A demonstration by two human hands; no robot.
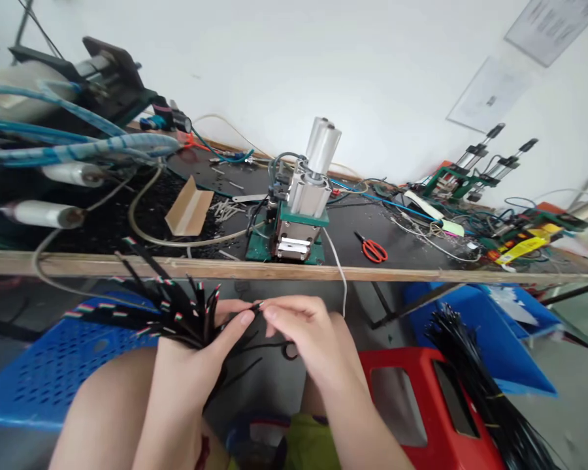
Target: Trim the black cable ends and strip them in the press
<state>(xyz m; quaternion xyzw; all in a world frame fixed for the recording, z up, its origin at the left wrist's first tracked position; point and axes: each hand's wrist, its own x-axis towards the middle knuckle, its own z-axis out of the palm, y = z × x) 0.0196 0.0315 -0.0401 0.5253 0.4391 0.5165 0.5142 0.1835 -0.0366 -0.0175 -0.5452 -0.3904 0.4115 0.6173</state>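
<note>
A bunch of black cables [176, 310] rests across my left hand [196, 359], fanning out to the left. Their stripped ends show short red, green and white wires. Between thumb and forefinger, my left hand pinches one black cable [255, 307] near its end. From the right, my right hand [298, 320] closes its thumb and fingertips on the tip of that same cable. The tip itself is mostly covered by the fingers. Just beyond both hands, at the bench edge, stands a small pneumatic wire-stripping machine [301, 215] with a metal cylinder on a green base.
Red-handled scissors [374, 250] and a folded cardboard piece [189, 207] lie on the dark bench [343, 225]. A blue basket [78, 359] is at lower left. On the right, a black cable bundle [490, 391] lies over a red stool [411, 365] beside blue bins [500, 352].
</note>
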